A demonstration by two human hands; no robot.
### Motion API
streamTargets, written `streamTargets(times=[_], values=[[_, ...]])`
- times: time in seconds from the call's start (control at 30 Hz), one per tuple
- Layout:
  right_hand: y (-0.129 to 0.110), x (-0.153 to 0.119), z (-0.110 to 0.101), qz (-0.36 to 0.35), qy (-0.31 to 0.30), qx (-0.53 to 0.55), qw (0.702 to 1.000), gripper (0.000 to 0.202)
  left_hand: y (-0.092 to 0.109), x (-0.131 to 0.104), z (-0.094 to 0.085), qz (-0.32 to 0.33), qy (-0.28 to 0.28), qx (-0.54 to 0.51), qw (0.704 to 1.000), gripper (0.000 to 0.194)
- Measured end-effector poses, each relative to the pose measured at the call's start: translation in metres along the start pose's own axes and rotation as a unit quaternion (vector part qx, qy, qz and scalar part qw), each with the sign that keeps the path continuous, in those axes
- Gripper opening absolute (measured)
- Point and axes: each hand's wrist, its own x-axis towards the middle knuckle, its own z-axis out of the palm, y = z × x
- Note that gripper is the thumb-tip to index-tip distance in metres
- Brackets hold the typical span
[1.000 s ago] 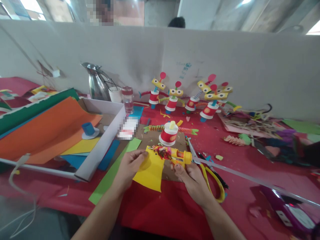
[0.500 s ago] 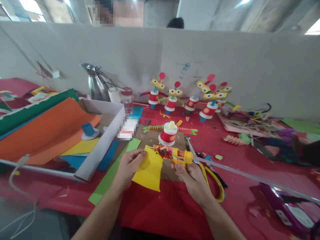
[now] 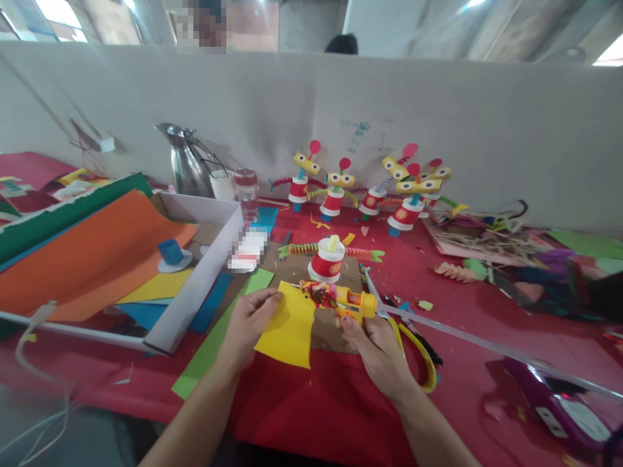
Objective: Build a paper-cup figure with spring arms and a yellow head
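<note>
Pinched at its upper left edge, a yellow sheet of paper (image 3: 286,331) hangs from my left hand (image 3: 254,318). My right hand (image 3: 372,344) is wrapped round a yellow hot glue gun (image 3: 357,303), whose nozzle points left along the sheet's top edge. A long clear glue stick (image 3: 452,331) runs out of the gun's back to the right. Just beyond the gun stands a red and white paper cup figure (image 3: 327,261) with folded paper arms, on a brown board (image 3: 333,336). Scissors with yellow handles (image 3: 423,357) lie partly behind my right hand.
Several finished cup figures (image 3: 335,194) stand along the wall. At left is a white box (image 3: 197,279) with coloured paper in it. A steel jug (image 3: 187,162) and a glass jar (image 3: 247,194) stand behind. Paper scraps (image 3: 487,240) and a purple device (image 3: 559,402) are at right.
The yellow paper and my left hand have shifted very slightly left. The glue gun's nozzle remains at the paper's top edge, and my right hand has barely moved.
</note>
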Motion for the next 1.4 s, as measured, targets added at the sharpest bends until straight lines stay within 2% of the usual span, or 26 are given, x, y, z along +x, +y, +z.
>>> streamTargets(times=[0.4,0.67,1.13,1.4], values=[[-0.0045,0.0001,-0.0016,-0.019,-0.003,-0.03,0.999,0.037,-0.003,0.001,-0.0025,0.009,0.014,0.02,1.0,0.036],[-0.0022,0.0002,-0.0052,-0.022,0.007,-0.049,0.999,0.039,0.0005,0.0012,-0.001,0.028,0.059,0.022,0.998,0.037],[-0.0066,-0.0001,-0.0018,-0.02,0.004,-0.032,0.999,0.036,-0.0012,0.0004,-0.002,0.028,0.048,0.021,0.998,0.036],[-0.003,-0.0002,-0.0037,-0.014,0.021,-0.011,1.0,0.037,0.0008,-0.0002,-0.0012,0.029,0.068,-0.007,0.997,0.034]])
